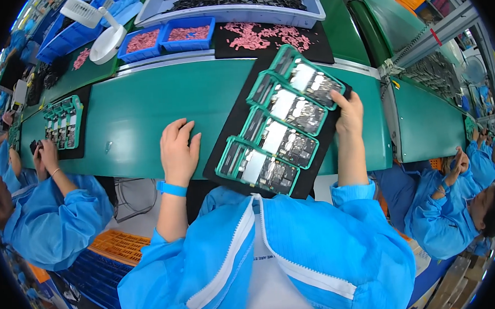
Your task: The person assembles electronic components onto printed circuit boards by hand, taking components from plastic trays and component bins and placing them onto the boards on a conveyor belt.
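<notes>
A green-framed circuit board panel lies tilted at an angle on a black mat in front of me. It carries several boards with silver and dark parts. My right hand grips the panel's right edge near its far corner. Its thumb presses on top, and the other fingers curl past the edge, partly hidden. My left hand, with a blue band on its wrist, rests on the green work surface left of the mat. Its fingers are apart and nothing is in them.
Beyond the panel, small pink pieces lie on a dark mat. Two blue bins hold more. A large tray of black parts and a white fan stand behind. Co-workers sit at both sides; another panel lies left.
</notes>
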Tool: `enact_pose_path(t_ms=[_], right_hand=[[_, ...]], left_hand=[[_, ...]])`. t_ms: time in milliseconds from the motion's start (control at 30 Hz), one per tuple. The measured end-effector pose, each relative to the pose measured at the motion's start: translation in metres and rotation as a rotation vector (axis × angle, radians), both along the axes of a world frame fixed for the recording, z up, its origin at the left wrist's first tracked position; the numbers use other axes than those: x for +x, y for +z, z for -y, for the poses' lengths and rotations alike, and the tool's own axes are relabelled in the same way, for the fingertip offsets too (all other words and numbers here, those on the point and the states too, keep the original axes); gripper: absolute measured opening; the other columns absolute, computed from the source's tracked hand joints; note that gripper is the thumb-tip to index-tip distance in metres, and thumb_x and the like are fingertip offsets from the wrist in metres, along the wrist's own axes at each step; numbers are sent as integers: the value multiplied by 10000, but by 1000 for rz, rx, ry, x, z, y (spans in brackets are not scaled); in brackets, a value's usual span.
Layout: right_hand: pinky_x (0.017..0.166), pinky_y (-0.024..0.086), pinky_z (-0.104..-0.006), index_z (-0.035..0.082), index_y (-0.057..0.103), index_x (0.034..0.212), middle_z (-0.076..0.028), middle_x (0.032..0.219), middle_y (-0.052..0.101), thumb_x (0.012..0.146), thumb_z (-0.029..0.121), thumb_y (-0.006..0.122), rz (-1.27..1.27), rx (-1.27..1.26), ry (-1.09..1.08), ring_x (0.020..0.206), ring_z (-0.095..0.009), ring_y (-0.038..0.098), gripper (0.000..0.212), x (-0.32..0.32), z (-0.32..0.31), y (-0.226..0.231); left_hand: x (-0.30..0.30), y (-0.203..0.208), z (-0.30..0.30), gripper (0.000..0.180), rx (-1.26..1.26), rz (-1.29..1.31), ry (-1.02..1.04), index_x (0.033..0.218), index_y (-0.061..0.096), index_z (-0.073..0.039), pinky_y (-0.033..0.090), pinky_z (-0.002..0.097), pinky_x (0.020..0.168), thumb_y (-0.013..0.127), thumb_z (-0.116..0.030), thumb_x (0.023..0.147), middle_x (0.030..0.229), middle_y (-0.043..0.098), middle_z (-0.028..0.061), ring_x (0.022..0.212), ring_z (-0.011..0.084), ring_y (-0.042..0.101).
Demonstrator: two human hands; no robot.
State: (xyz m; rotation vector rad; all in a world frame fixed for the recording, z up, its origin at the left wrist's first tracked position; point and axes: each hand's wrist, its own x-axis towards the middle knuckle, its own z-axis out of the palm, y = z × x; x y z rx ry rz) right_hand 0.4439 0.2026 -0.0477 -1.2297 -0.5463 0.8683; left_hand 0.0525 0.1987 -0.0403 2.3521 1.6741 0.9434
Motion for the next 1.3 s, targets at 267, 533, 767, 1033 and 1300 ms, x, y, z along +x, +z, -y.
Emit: enact_pose_path(t_ms=[267,533,767,1033,1300], right_hand=[[813,497,-314,-13,617,1041,-89,990,664,725,-46,729,60,160,-691,878,-201,626,337,173,96,-27],[655,534,-349,-21,652,902,-94,880,671,670,-52,759,96,29,-1133,743,-220,642,257,329,148,-24],[760,515,-382,-79,638,983,-155,983,670,670,65,804,318,-358,-1148,886,-277,640,382,374,137,-45],[896,445,-464,-64,615,1080,-235,1079,608,735,174,712,1233,-628,-1158,993,-376,578,431,351,125,-33],[783,462,-210,15,635,1034,-37,986,646,892,58,630,521,155,-142,854,-82,585,149,154,16,19]], left_hand=[[21,-13,-17,264,-11,-28,-15,1042,640,-3,457,415,898,666,-66,786,1116,586,161,1039,337,555],[42,-21,-23,263,-40,-61,-11,1091,631,-1,445,402,929,628,-72,837,1174,568,153,1095,323,536],[57,-31,-22,267,-71,-51,12,1109,626,0,443,402,937,614,-86,857,1192,563,154,1112,324,531],[60,-22,-16,313,-142,-125,11,1147,607,4,426,417,962,624,-93,849,1243,530,191,1144,348,508],[72,116,10,458,-803,-111,-407,1135,601,4,503,420,810,733,-207,751,1048,633,222,964,388,609]])
